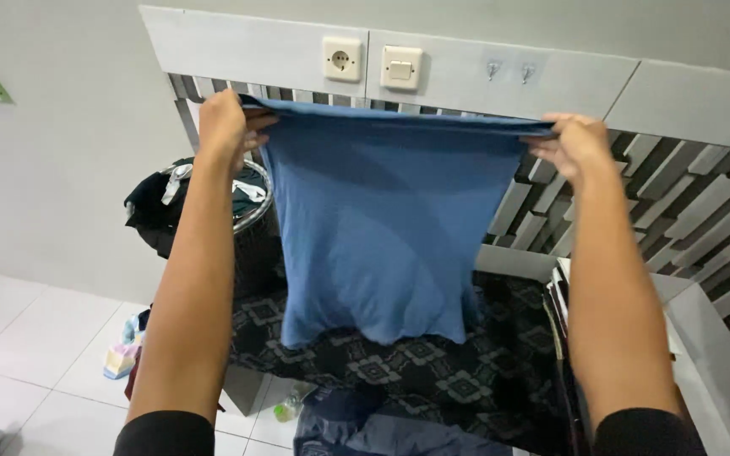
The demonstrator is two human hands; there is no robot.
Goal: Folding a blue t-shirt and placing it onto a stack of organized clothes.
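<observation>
A blue garment (382,236) hangs stretched out in front of me, its top edge held level. My left hand (226,127) grips the left corner of that edge and my right hand (572,145) grips the right corner. Both arms are raised and extended forward. The cloth's lower end brushes a dark patterned cover (433,371) on the surface below.
A dark basket (251,203) with clothes over its rim stands at the left. A wall socket (342,59), a switch (401,67) and two hooks (509,71) sit on the wall panel behind. More dark cloth (365,426) lies near the bottom, small items (124,355) on the white tiled floor.
</observation>
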